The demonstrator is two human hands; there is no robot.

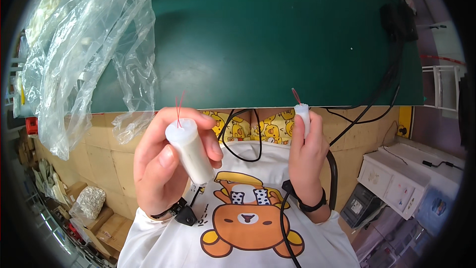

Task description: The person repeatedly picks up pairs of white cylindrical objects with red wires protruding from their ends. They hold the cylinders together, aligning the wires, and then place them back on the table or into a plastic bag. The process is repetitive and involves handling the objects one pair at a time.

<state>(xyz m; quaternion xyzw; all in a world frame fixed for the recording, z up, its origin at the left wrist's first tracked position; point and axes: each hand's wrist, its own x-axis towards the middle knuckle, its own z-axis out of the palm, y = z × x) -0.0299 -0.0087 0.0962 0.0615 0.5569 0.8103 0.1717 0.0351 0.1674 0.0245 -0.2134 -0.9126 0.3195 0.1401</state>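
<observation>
Left hand (153, 161) pinches the big tube (192, 153) between thumb and fingers, red wires (179, 111) atop it; right hand (308, 161) pinches the small tube (302, 112), whose top pokes above the fingertips.

My left fingers (167, 158) hold a cylinder (194, 154), my right fingers (317, 125) a tube (304, 115), well apart, both before the near edge of the bench (277, 44). A plastic bag (82, 44) covers the bench's left end and hangs over that edge. A cardboard box (118, 233) sits near left, a drawer unit (389, 178) near right.
</observation>
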